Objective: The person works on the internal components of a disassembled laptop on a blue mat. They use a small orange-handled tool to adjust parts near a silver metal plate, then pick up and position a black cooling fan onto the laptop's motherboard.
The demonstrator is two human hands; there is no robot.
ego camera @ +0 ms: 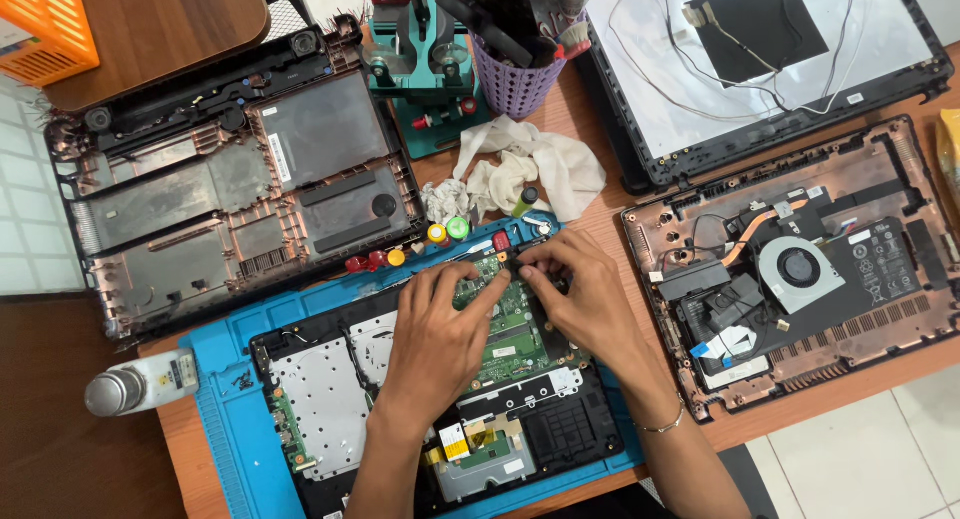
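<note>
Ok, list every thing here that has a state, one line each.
Laptop on the blue mat: opened up, green board exposed.
Green board: still seated in the laptop, both hands on it.
Left hand: flat, fingertips pressing the board.
Right hand: fingertips pinching at the board's top edge.
Bottom cover: off, inside facing up.
Fan chassis: uncovered.
Purple cup: upright, holding tools.

I count two bare hands (440,329) (580,289), three opened black-and-copper laptop shells (230,179) (800,269) (420,409), one grey-backed screen lid (760,69), one purple perforated tool cup (515,84).
</note>
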